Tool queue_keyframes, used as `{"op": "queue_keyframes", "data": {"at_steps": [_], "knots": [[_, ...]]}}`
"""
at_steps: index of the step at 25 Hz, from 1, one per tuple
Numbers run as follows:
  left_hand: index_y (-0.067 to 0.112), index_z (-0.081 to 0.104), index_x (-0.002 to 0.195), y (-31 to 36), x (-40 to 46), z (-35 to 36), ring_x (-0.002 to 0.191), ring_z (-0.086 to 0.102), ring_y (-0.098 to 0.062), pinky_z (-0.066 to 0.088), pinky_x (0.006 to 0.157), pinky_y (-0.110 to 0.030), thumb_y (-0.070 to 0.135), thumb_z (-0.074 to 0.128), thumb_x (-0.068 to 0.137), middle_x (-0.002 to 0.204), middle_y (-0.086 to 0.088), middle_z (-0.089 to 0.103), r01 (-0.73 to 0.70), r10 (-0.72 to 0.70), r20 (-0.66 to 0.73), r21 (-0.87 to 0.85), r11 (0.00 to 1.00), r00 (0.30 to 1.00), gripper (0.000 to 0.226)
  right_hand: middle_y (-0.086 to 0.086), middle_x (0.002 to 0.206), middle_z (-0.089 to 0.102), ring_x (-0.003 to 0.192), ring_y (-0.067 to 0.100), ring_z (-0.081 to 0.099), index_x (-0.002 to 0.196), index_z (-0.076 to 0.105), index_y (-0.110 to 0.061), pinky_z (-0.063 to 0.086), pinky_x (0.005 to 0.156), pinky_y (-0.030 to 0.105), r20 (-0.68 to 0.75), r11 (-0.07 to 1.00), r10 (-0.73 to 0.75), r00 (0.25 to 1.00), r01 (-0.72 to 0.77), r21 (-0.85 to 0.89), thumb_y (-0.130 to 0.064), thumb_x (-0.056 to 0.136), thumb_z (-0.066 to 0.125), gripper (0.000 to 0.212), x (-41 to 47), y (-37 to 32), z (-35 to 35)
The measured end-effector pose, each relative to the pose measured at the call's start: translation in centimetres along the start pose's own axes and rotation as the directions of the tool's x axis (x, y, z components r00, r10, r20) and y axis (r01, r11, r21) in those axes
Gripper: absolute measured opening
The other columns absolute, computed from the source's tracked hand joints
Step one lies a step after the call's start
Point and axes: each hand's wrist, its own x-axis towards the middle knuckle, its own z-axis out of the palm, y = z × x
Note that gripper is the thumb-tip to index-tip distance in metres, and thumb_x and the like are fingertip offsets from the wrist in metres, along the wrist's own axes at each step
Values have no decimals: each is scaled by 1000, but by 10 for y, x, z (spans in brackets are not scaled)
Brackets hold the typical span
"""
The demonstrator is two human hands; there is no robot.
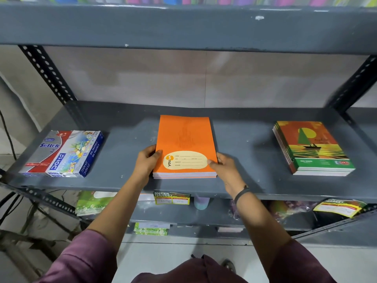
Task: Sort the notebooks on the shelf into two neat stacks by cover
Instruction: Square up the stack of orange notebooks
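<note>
Both stacks look sorted: left hand [147,162] and right hand [224,166] grasp the orange stack [184,139] mid-shelf [244,139], squaring it; green stack [312,148] sits right, slightly fanned, wants tidying.

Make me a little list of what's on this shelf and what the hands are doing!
shelf: grey metal
middle: orange stack, squared up
right: boat-cover stack, slightly fanned
left: pastel boxes, two side by side
left hand: gripping the orange stack's left edge
right hand: gripping its right edge
sorting: two stacks, one cover each
</note>
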Motion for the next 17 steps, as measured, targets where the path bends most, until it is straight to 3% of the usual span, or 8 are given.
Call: {"op": "queue_keyframes", "data": {"at_steps": [3, 9, 13, 14, 16, 17], "knots": [[8, 57, 119, 0, -2, 16, 86, 62, -27, 51, 74, -35, 15, 50, 92, 112, -14, 65, -19, 19, 31, 0, 1000, 999, 28, 14, 119, 67, 111, 31, 62, 118, 62, -5, 48, 101, 43, -37, 1000, 1, 999, -2, -14, -4, 92, 53, 27, 2, 4, -17], [11, 60, 109, 0, -16, 76, 79, 63, -25, 52, 63, -26, 15, 47, 93, 98, -9, 65, -86, 83, 85, 38, 996, 993, 20, 6, 109, 68, 102, 22, 61, 117, 63, -8, 48, 99, 36, -114, 1000, 25, 993, -23, 14, -2, 91, 54, 29, 8, 14, -72], [6, 60, 110, 1, -9, 76, 82, 62, -29, 51, 75, -36, 12, 48, 93, 102, -14, 65, -78, 71, 87, 89, 993, 994, 22, -2, 85, 63, 86, 15, 58, 87, 65, -15, 46, 82, 31, -81, 995, -3, 997, 11, 97, -5, 90, 56, 13, 9, 12, -86], [3, 60, 110, 4, -6, 74, 81, 62, -28, 52, 76, -36, 10, 50, 92, 104, -16, 65, -81, 71, 110, 88, 993, 991, 22, -2, 88, 63, 87, 14, 57, 91, 65, -12, 43, 81, 29, -89, 993, -18, 996, 29, 119, -7, 90, 58, 8, 9, 10, -92], [0, 60, 112, 13, -4, 69, 79, 63, -25, 52, 74, -33, 7, 52, 90, 108, -17, 64, -67, 52, 158, 89, 994, 986, 24, 9, 118, 64, 113, 22, 58, 120, 56, 6, 42, 96, 32, -103, 994, -10, 995, 21, 108, -12, 89, 60, 36, 12, 6, -106], [0, 59, 112, 17, -5, 69, 80, 63, -26, 51, 75, -33, 8, 53, 90, 109, -17, 64, -49, 31, 173, 96, 994, 984, 24, 16, 129, 60, 123, 28, 54, 125, 49, 12, 40, 103, 35, -92, 995, -17, 996, 25, 93, -14, 89, 61, 46, 14, 4, -114]]}}
